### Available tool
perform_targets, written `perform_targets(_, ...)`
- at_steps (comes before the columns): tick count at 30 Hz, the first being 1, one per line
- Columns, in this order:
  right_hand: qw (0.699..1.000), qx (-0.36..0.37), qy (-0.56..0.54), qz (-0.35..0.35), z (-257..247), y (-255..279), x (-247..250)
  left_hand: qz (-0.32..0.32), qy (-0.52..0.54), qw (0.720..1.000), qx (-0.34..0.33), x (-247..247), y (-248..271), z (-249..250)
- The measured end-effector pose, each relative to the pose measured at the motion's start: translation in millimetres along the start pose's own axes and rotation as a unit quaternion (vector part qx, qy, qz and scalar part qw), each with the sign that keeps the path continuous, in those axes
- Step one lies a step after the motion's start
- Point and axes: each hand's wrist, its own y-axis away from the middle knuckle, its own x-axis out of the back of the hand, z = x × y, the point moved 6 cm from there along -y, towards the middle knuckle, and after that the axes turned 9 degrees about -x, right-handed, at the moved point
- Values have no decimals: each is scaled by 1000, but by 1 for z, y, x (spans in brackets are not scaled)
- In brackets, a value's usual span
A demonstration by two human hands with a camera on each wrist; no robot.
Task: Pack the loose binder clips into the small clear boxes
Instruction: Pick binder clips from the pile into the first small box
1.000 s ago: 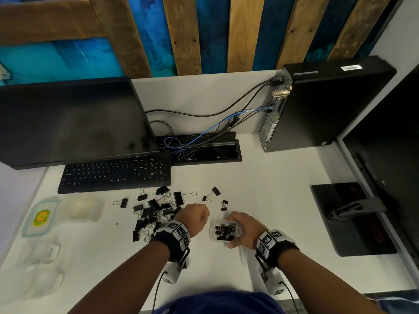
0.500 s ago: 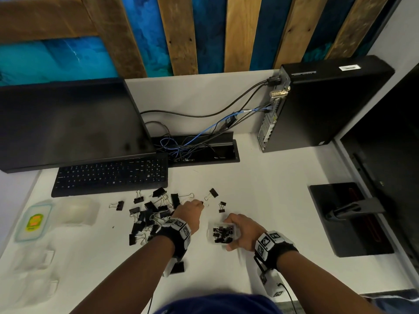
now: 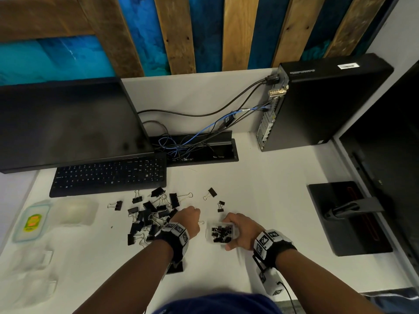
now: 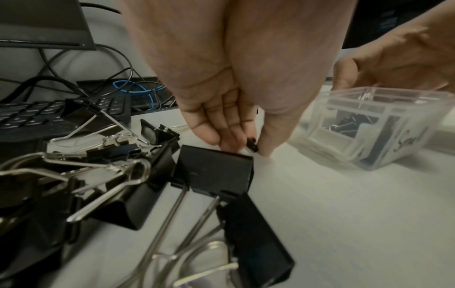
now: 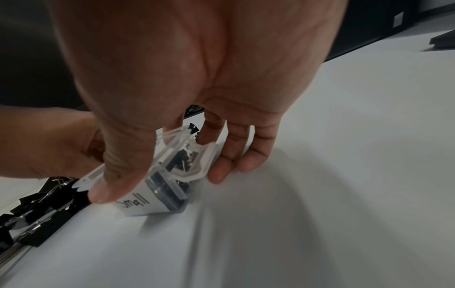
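Observation:
A small clear box (image 3: 215, 232), labelled "Small" (image 5: 134, 202) and holding several small black binder clips, stands open on the white desk. My right hand (image 3: 227, 233) grips it, thumb on the near side and fingers on the far side. Left of the box, my left hand (image 3: 196, 220) pinches one tiny black binder clip (image 4: 252, 146) between thumb and fingertips, just above the desk. A pile of larger black binder clips (image 3: 148, 217) lies beside and under the left wrist. Two more clips (image 3: 211, 193) lie loose beyond the hands.
A black keyboard (image 3: 108, 175) and monitor (image 3: 68, 123) stand behind the pile. Frosted containers (image 3: 74, 211) and a lid with a green sticker (image 3: 31, 220) sit at the far left. A second monitor's base (image 3: 349, 219) lies right; a computer tower (image 3: 322, 103) stands behind.
My left hand reached slightly forward to the pile's right edge and drew back, now pinching a tiny clip. The right hand kept its hold on the box.

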Motion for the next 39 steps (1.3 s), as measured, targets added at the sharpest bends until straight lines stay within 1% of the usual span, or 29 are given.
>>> perform_targets(2,1000,1,0,-1,0,0,0,30,25,999,13,6,3,2)
perform_targets(4,1000,2,3,2,-1,-1,0,75,75,994,29,14,8,2)
perform_targets(5,1000,1,5,4,-1,-1,0,97,106,989,27,17,9,2)
perform_targets(6,1000,1,6,4,-1,-1,0,109,137,984,14,19,9,4)
perform_targets(7,1000,1,7,4,-1,-1,0,105,168,980,-9,20,9,7)
perform_targets(9,1000,3,12,3,-2,-1,0,74,202,974,-64,20,11,18)
perform_targets(11,1000,4,11,0,-3,-1,0,69,199,974,-88,21,14,26)
perform_targets(13,1000,6,9,0,-3,0,0,80,202,972,-84,22,15,29)
perform_targets(14,1000,5,8,2,-3,1,0,72,206,972,-82,20,16,29)
perform_targets(17,1000,4,4,3,-2,1,0,0,175,978,-108,7,16,33)
perform_targets(19,1000,4,1,-1,-2,1,0,-28,131,984,-119,2,19,36)
perform_targets(20,1000,4,1,-1,-3,1,0,-30,114,986,-117,0,19,37)
perform_targets(23,1000,14,6,0,-4,0,-1,-8,85,991,-102,-2,20,33)
perform_targets(26,999,40,-23,-11,-10,-1,0,-3,71,995,-73,2,21,23)
perform_targets(27,998,46,-33,-2,-14,-2,3,2,62,996,-65,5,23,19)
perform_targets(29,996,59,-31,52,-21,-5,16,6,54,997,-54,9,26,8)
perform_targets(31,993,70,8,99,-28,-9,29,4,69,997,-46,10,29,-3)
perform_targets(32,991,75,39,106,-31,-12,34,8,78,996,-44,10,31,-7)
perform_targets(34,986,80,118,90,-36,-20,35,22,82,995,-46,11,32,-9)
perform_targets(37,970,55,233,40,-38,-30,27,31,71,996,-37,15,31,-7)
perform_targets(39,957,43,284,30,-36,-33,22,29,63,997,-28,15,30,-5)
